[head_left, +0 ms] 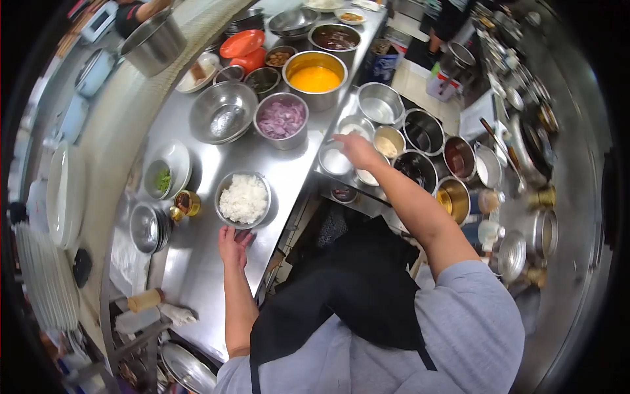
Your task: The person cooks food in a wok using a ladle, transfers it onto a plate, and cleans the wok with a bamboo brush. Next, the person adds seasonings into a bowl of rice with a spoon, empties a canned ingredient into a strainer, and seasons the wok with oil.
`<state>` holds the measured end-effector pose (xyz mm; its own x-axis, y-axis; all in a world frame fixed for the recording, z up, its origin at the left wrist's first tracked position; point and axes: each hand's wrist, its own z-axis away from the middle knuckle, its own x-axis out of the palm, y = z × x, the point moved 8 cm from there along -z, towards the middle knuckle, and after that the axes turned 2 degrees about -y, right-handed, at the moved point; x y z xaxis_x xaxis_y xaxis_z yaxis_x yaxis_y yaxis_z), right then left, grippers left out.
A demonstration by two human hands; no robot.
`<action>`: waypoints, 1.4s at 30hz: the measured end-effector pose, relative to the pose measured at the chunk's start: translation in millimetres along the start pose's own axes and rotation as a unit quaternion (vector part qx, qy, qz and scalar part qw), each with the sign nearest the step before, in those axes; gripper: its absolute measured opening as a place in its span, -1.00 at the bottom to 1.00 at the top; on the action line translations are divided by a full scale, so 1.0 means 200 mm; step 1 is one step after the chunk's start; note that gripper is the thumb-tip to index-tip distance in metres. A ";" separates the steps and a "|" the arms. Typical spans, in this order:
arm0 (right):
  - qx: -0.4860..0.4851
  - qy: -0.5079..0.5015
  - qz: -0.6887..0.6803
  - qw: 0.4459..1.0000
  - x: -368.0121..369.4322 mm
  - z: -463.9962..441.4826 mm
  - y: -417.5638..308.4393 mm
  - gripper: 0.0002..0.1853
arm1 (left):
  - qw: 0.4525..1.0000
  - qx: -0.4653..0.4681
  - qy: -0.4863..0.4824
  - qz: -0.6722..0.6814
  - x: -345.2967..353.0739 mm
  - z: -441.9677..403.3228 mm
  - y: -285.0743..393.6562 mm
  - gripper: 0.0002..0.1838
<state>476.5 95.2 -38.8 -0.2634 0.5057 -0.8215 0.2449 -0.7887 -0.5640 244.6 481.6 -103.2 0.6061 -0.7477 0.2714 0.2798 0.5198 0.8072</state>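
A metal bowl of white rice (243, 199) sits on the steel counter. Against its near rim, my left hand (235, 247) is open, fingers apart, palm up. My right hand (356, 150) is over a group of round metal pots on the right, its fingers bunched; whatever they may hold is hidden. Beneath and beside it are a pot with white contents (335, 161) and a pot of pale powder (388, 142). A pot of chopped purple onion (282, 120) stands just beyond, near an empty-looking steel bowl (224, 111).
A pot of yellow liquid (315, 78) and a pot of dark red sauce (335, 38) stand farther back. Chopped greens (158, 179), small stacked bowls (146, 226) and a small amber jar (188, 203) are on the left. An oil pot (453, 199) stands at right. Other people are partly visible in the background.
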 end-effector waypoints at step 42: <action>0.161 0.152 -0.443 0.869 0.01 0.26 0.46 -0.78 | 0.761 0.431 0.031 -0.484 0.45 0.09 2.15 -0.66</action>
<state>449.3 4.9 -88.8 0.0547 0.9946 -0.0879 -0.2143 -0.0742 -0.9739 405.0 630.7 278.4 0.4671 -0.5733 -0.6732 0.0415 -0.7463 0.6644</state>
